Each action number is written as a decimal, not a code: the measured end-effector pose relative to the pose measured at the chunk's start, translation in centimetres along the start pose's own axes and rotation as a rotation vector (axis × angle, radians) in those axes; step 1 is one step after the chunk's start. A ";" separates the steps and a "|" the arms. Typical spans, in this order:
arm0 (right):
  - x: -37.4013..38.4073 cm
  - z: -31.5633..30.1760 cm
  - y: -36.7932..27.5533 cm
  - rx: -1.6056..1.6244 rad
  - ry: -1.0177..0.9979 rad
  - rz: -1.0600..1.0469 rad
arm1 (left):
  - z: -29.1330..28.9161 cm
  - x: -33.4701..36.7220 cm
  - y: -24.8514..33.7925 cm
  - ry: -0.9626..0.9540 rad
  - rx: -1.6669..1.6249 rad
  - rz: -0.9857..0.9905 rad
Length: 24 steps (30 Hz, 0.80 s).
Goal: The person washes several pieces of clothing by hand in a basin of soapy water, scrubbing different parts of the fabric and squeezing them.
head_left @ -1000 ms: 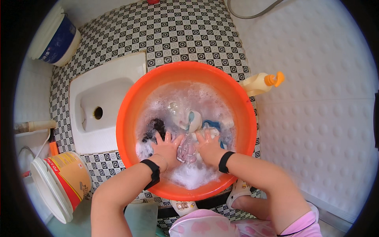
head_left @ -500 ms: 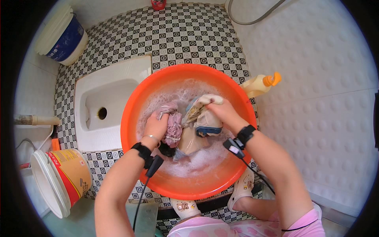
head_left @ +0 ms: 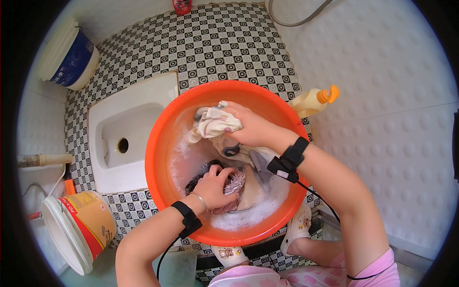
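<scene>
An orange basin (head_left: 160,191) holds soapy water and wet laundry. My right hand (head_left: 246,123) is closed on a bunched cream cloth (head_left: 214,122) near the basin's far side; the cloth trails down into the water. Lower in the basin, my left hand (head_left: 215,187) curls its fingers round a pink-purple striped cloth (head_left: 234,182). Dark fabric (head_left: 195,182) shows beside that hand. A grey piece of cloth (head_left: 261,163) and a beige one (head_left: 251,189) lie half sunk to the right. White suds (head_left: 246,215) cover the water near me.
A cream pump bottle (head_left: 308,103) with an orange top stands right of the basin. To the left is a white squat toilet (head_left: 119,165). A blue and white bucket (head_left: 71,57) stands at the far left, a yellow and red bucket (head_left: 91,222) at the near left. The patterned tile floor (head_left: 215,57) surrounds them.
My right hand has moved left and away from me with the cream cloth. My left hand has come nearer and to the right, pressing the pink-purple cloth lower in the basin.
</scene>
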State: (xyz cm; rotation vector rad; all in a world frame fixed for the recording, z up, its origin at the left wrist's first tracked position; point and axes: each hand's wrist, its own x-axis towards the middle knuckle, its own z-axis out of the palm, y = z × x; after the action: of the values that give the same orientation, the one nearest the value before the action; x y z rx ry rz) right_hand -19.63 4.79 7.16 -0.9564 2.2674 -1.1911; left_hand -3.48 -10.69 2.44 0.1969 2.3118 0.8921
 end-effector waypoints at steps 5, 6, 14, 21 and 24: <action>-3.3 1.5 4.4 -0.028 0.083 0.365 | -0.3 1.3 -1.5 0.430 0.184 -0.294; -4.5 1.5 4.7 -0.031 0.079 0.366 | -0.6 1.6 -1.8 0.457 0.212 -0.429; -11.3 9.3 5.7 0.260 -0.027 0.529 | 0.6 1.2 -3.9 -0.039 -0.308 -0.436; -14.8 7.8 -3.2 -0.264 -0.533 0.467 | 1.7 -4.6 0.3 -0.142 0.054 -0.048; -16.2 8.4 -4.5 -0.407 -0.621 0.420 | 3.3 -6.4 1.6 -0.310 0.136 -0.047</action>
State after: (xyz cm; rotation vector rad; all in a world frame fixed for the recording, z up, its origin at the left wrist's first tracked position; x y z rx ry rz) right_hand -1.64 10.16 6.84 -0.7787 2.0596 -0.2074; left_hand 3.48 -9.88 4.94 0.3147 2.0779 0.6323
